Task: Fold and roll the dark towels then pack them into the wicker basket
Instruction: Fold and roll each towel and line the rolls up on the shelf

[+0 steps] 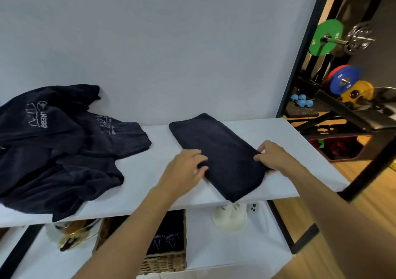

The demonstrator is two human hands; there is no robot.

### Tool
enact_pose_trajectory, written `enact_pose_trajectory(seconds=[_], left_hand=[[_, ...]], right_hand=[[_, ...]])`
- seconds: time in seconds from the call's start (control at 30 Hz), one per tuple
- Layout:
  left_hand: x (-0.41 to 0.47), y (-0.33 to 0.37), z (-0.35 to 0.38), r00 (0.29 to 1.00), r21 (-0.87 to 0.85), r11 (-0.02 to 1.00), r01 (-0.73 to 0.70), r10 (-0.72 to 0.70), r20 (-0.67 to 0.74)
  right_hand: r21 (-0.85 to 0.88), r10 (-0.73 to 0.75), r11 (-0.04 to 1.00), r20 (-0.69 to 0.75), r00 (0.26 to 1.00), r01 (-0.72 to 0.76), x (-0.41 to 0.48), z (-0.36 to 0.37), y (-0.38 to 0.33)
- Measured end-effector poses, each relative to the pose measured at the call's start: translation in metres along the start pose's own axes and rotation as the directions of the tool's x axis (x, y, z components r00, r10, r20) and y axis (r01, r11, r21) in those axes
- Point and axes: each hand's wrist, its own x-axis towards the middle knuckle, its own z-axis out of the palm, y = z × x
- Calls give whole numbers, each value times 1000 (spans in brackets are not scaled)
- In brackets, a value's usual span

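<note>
Under the white desk [150, 184], the wicker basket [165, 261] already holds dark towels [169, 233]. On top lies one folded towel [225, 150], the left hand [184, 169] curled over its left edge, the right hand [272, 156] pinching the right. Folding looks finished; rolling from the near end likely comes next, needing even pressure. Beyond, unfolded towels [53, 150] carry white stitching, only "NESS" legible, reversed. Weight plates [325, 37] stand far right.

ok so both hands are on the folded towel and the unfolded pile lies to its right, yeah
No: the head view shows the unfolded pile lying to the left of the folded towel, not its right. The left hand and right hand are both on that towel.
</note>
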Motion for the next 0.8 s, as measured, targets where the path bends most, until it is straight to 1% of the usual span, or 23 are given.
enact_pose_trajectory(seconds=[0.03, 0.07, 0.1, 0.13, 0.17, 0.23, 0.27, 0.3, 0.33, 0.37, 0.4, 0.43, 0.47, 0.5, 0.53, 0.57, 0.6, 0.63, 0.67, 0.7, 0.73, 0.77, 0.8], left_hand=[[-15, 18, 5, 994, -72, 991, -111, 112, 10], [-32, 32, 11, 975, -75, 973, -218, 220, 26], [-46, 41, 18, 952, -25, 954, -300, 301, 63], [-56, 45, 23, 935, 48, 937, -345, 338, 108], [-64, 47, 26, 927, 115, 922, -369, 357, 113], [-69, 46, 23, 924, 187, 906, -380, 380, 39], [-70, 43, 22, 933, 188, 916, -355, 360, 4], [-72, 38, 19, 944, 165, 932, -323, 330, -14], [-74, 35, 15, 957, 149, 948, -283, 289, -19], [-75, 33, 9, 970, 139, 961, -239, 244, -20], [-77, 34, 3, 981, 124, 974, -189, 193, -18], [-77, 34, -3, 990, 84, 987, -138, 139, 1], [-78, 34, -7, 996, 17, 996, -87, 87, 18], [-78, 34, -10, 999, -59, 998, -33, 35, 35], [-77, 34, -12, 999, -138, 990, 17, -12, 35], [-75, 33, -13, 998, -201, 978, 52, -46, 30], [-72, 33, -13, 997, -255, 964, 80, -76, 29], [-68, 32, -13, 994, -311, 944, 111, -103, 44], [-64, 31, -15, 989, -363, 920, 149, -129, 78], [-58, 30, -17, 980, -399, 897, 192, -157, 119], [-51, 30, -20, 972, -415, 881, 226, -179, 151], [-44, 30, -25, 964, -423, 869, 257, -197, 180], [-37, 29, -29, 954, -430, 856, 289, -218, 206]], right_hand=[[44, 16, 999, 29, 999, -17, -8, 0, 0], [90, 30, 995, 62, 998, -35, -15, 1, 1], [125, 45, 991, 104, 994, -58, -23, 1, 0], [158, 62, 984, 137, 989, -83, -31, 2, -1], [195, 86, 974, 162, 983, -117, -39, 3, 0], [252, 139, 949, 209, 968, -190, -51, 4, 3], [253, 157, 944, 220, 963, -212, -59, 6, 4], [205, 149, 960, 197, 969, -189, -67, 7, 5], [75, 109, 990, 120, 987, -118, -71, 9, 9], [-94, 20, 995, -2, 1000, -20, -78, 10, 12], [-206, -133, 973, -136, 982, 104, -86, 13, 15], [-230, -315, 936, -215, 924, 265, -94, 16, 18], [-215, -484, 870, -205, 851, 443, -105, 21, 19], [-232, -604, 788, -114, 789, 570, -114, 27, 21], [-306, -649, 722, 10, 761, 620, -122, 34, 22], [-420, -639, 667, 104, 762, 616, -125, 44, 25], [-531, -623, 613, 131, 771, 585, -125, 53, 29], [-607, -623, 580, 99, 776, 544, -122, 58, 33], [-628, -638, 582, 42, 769, 517, -118, 61, 36], [-591, -651, 623, -27, 759, 513, -115, 60, 36], [-502, -633, 695, -89, 769, 515, -113, 58, 34], [-368, -596, 772, -132, 792, 519, -111, 54, 32], [-224, -553, 827, -154, 819, 516, -107, 48, 31]])
